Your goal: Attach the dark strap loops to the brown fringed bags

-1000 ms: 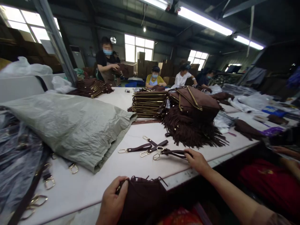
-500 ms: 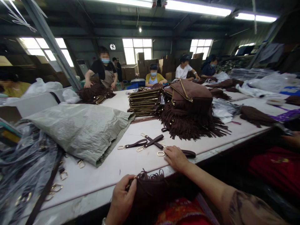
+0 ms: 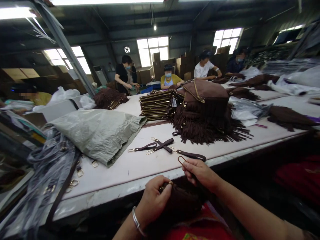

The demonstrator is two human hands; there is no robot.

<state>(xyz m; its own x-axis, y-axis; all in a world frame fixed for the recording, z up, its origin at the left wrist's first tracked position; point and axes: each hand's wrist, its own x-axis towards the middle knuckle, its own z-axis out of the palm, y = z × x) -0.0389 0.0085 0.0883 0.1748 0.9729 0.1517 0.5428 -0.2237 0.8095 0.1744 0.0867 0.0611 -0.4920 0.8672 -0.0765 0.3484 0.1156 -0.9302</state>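
Note:
My left hand, with a silver bangle at the wrist, pinches the edge of a dark brown fringed bag over my lap. A small gold fitting shows at its fingertips. Just right of it, my right hand is closed on a wrist strap, whose gold clasp sticks up from the fingers. On the table beyond lie two crossed brown straps with gold clasps, and another strap close behind my right hand.
A stack of brown fringed bags stands mid-table beside gold-edged pieces. A grey-green sheet and plastic-wrapped straps are at the left. Several people work across the table. The table's front edge runs before me.
My right hand has lifted a strap off the table and come nearer my left hand. My left hand and the bag have shifted right in view. A standing person at the back has turned sideways.

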